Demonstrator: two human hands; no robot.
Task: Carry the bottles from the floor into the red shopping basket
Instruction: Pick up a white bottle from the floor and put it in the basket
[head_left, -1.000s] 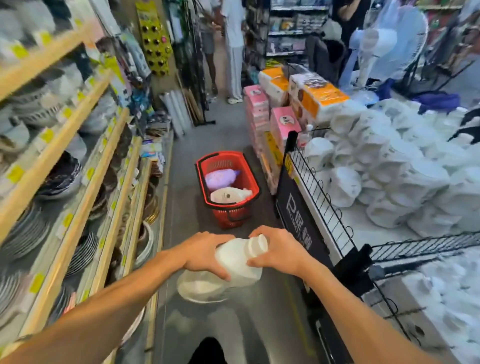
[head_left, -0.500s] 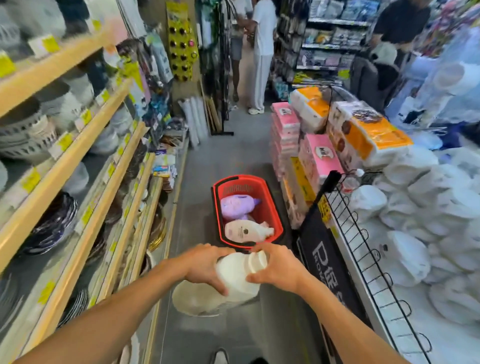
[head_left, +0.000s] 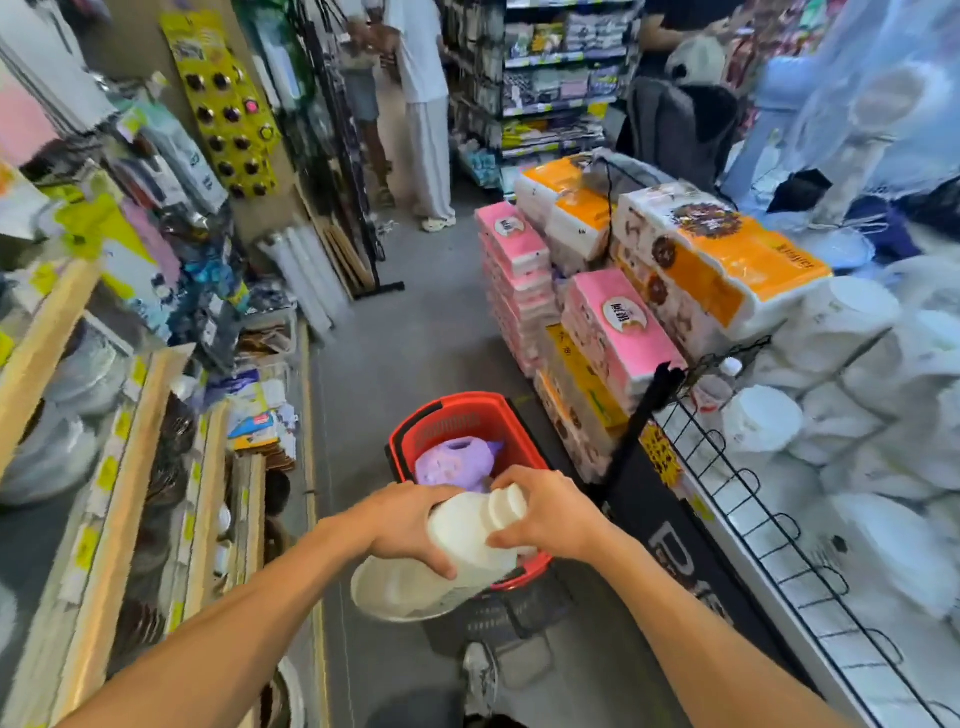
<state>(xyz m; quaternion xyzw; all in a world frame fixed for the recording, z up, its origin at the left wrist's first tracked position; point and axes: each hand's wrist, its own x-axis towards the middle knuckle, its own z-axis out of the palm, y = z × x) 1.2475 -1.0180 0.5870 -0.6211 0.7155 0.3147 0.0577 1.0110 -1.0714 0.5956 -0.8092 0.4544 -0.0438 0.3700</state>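
A large white bottle (head_left: 462, 545) lies tilted between my hands, just above the near rim of the red shopping basket (head_left: 447, 410) on the floor. My left hand (head_left: 405, 525) grips the bottle's body from the left. My right hand (head_left: 545, 514) holds its neck just below the white cap. Inside the basket a purple bottle (head_left: 452, 460) shows beyond my hands. Whatever else lies in the basket is hidden behind the white bottle and my hands.
Wooden shelves (head_left: 130, 467) of dishes line the left of the narrow aisle. Stacked tissue packs (head_left: 613, 322) and a wire-edged display of white bowls (head_left: 831, 415) stand on the right. Two people (head_left: 415, 114) stand at the far end. My shoe (head_left: 480, 675) is below the basket.
I have walked up to the basket, which now sits right under my hands. The white bottle stays held in both hands and has come over the basket's near rim.
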